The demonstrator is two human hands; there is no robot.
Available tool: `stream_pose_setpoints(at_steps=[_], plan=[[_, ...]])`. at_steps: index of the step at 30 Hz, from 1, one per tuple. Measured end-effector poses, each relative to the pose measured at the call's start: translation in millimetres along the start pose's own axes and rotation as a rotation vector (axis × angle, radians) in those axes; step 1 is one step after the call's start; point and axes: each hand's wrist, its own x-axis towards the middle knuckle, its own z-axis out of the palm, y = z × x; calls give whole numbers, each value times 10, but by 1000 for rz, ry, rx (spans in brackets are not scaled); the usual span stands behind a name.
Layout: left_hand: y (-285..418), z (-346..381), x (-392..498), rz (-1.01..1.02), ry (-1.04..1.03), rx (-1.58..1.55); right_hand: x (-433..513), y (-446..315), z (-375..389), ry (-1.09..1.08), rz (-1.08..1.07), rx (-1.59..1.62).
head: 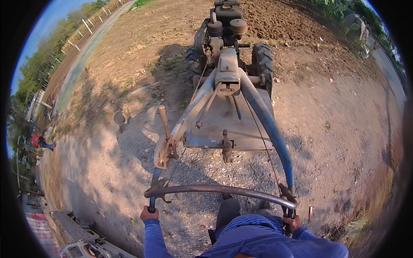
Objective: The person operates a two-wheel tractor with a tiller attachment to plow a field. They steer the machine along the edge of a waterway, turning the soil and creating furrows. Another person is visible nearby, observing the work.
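A walking tractor (227, 71) with lugged rubber tyres and an engine at its front stands ahead of me, its two blue handlebar arms reaching back to me. My left hand (149, 214) is closed round the dark grip at the end of the left arm. On the right, my right hand (292, 223) holds the other grip, partly hidden by my sleeve. A curved metal crossbar (222, 189) joins the two arms just ahead of my hands. A lever with a wooden handle (163, 119) rises from the left arm. Behind the wheels sits a flat metal tiller cover (209, 132).
Gravelly dirt lies underfoot, with tilled soil (284, 22) ahead right. A parked metal vehicle or machine (87, 242) stands at lower left. A person in red (38, 141) is far left. A paved road (388, 74) runs along the right; dry grass (355, 225) grows at lower right.
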Motion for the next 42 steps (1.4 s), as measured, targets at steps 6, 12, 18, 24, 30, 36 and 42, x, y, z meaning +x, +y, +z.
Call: stream_pose_setpoints(at_steps=[6,12,18,24,30,36,42], plan=[[-141,88,325,-4,-45,-5,24,18,293,49,-25,-75],[-188,118,653,-49,-105,41,21,-9,605,110,12,-32],[-217,147,1002,-39,-117,46,83,-63,806,48,30,-33],[-249,132,1332,18,-69,71,139,-164,1053,69,13,-3],[-243,191,1732,14,-65,115,130,-351,1263,106,-6,-40],[-300,307,2184,-34,-96,130,203,-491,1581,93,28,-36],[-449,278,2657,80,-254,-128,72,-800,1850,131,-14,-10]])
